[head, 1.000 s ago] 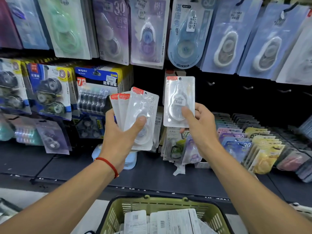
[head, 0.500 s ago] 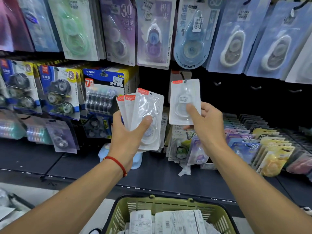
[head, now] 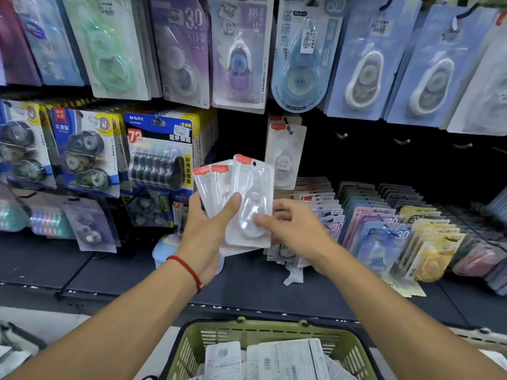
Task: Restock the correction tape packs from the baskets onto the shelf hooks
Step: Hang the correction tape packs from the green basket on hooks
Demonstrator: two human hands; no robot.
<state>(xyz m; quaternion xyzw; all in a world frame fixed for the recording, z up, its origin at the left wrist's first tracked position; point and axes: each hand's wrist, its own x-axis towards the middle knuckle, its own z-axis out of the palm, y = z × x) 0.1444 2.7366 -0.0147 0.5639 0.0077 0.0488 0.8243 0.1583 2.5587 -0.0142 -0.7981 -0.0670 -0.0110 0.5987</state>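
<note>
shelf hooks behind — left hand (head: 204,237) grips fanned packs (head: 248,204); right hand (head: 297,231) pinches the front one.

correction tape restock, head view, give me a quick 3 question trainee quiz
1. True or false: the left hand holds a fan of clear packs.
2. Where does the clear pack with the red tab hang?
A. on a shelf hook
B. in the green basket
C. in the right hand
3. Fill in: the right hand's fingers touch the ____ pack of the fan.

Key: 1 true; 2 A; 3 front
</note>
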